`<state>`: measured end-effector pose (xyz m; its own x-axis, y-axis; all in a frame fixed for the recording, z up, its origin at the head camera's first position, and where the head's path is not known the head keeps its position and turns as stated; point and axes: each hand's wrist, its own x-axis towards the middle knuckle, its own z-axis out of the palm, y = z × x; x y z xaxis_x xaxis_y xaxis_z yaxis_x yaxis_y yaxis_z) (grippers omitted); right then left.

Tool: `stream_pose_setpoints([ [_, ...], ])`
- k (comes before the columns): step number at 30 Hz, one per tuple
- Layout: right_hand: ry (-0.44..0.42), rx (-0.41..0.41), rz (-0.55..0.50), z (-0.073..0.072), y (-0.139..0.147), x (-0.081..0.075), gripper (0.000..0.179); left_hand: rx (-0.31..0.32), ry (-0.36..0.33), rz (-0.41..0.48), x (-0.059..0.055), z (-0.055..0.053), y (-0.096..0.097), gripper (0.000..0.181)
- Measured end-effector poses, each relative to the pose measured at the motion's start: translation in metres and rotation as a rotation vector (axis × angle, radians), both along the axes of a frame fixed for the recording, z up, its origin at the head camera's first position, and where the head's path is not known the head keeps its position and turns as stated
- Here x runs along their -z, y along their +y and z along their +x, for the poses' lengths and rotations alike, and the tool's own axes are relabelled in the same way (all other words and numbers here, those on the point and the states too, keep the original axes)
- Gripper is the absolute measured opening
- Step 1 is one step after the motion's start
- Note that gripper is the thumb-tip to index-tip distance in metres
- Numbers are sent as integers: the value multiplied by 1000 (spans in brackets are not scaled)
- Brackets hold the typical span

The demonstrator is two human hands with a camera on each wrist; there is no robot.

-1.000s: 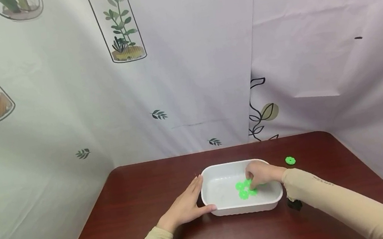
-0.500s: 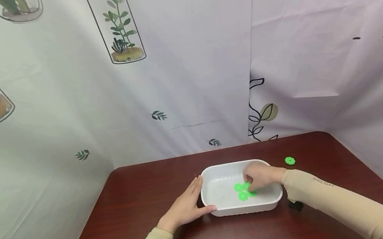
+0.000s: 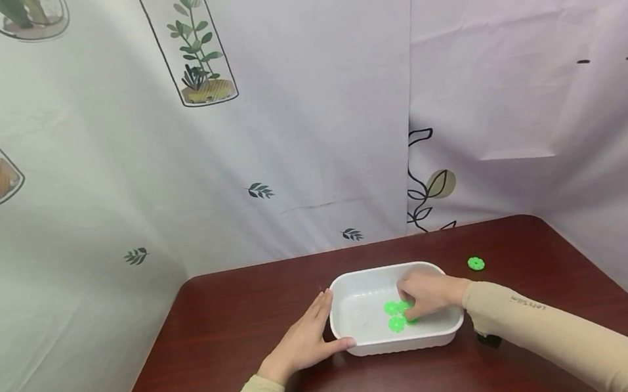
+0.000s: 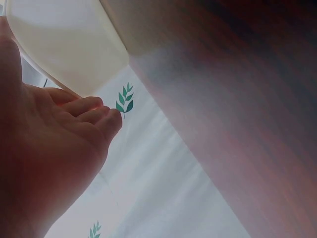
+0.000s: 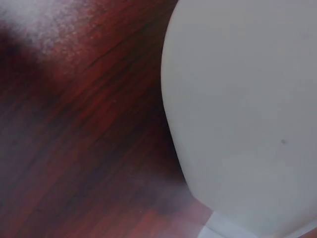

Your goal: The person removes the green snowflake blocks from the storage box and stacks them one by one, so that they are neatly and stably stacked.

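A white plastic basin (image 3: 370, 349) stands on the table. Several green flower-shaped discs (image 3: 396, 324) lie grouped on its floor, right of centre. My right hand (image 3: 429, 291) reaches in over the basin's right side, fingers bent down and thumb close to them, pinching at one green disc (image 3: 411, 319); the hand partly covers the group. Along the basin's left side lies my left hand (image 3: 303, 340), its fingers extended against the wall and its thumb on the near rim. The left wrist view shows these fingers (image 4: 91, 111) touching the basin's outer wall (image 4: 69, 44).
Another green flower-shaped disc (image 3: 476, 263) lies on the dark red wooden table (image 3: 236, 325), behind and right of the basin. A white cloth with printed plants (image 3: 304, 124) hangs around the back and sides. The right wrist view holds mostly basin wall (image 5: 242, 109).
My right hand has shifted slightly left and toward me inside the basin. The near green discs have moved a little the same way. My left hand stays in place.
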<state>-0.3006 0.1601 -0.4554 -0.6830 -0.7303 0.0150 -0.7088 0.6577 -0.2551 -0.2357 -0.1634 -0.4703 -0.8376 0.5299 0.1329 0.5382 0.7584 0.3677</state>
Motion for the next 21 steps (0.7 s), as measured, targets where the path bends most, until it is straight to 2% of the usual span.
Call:
stream_pose_setpoints([
  [4, -2, 13, 0, 1, 1, 1, 27, 0, 5, 12, -1, 0, 0, 109],
  [13, 53, 22, -18, 1, 4, -2, 25, -9, -5, 19, 1, 2, 0, 108],
  [21, 23, 88, -106, -1, 12, -17, 25, 1, 4, 15, 0, 0, 0, 108],
])
